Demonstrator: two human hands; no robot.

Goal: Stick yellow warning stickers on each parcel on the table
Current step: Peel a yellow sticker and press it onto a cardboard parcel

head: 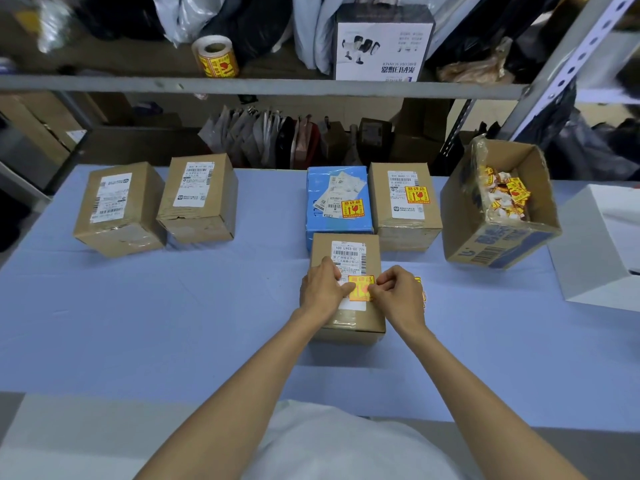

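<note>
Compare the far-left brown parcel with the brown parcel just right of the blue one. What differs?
Sticker: the far-left parcel has none. The right brown parcel has a yellow sticker overlapping its white label.
Pose: the far-left parcel sits skewed on the table; the right brown parcel sits squarer to the table's edge.
Shared: both are taped brown cardboard boxes with a white label on top.

Parcel packing room; labelled parcels (347,268); stocked metal shelving (263,86).
</note>
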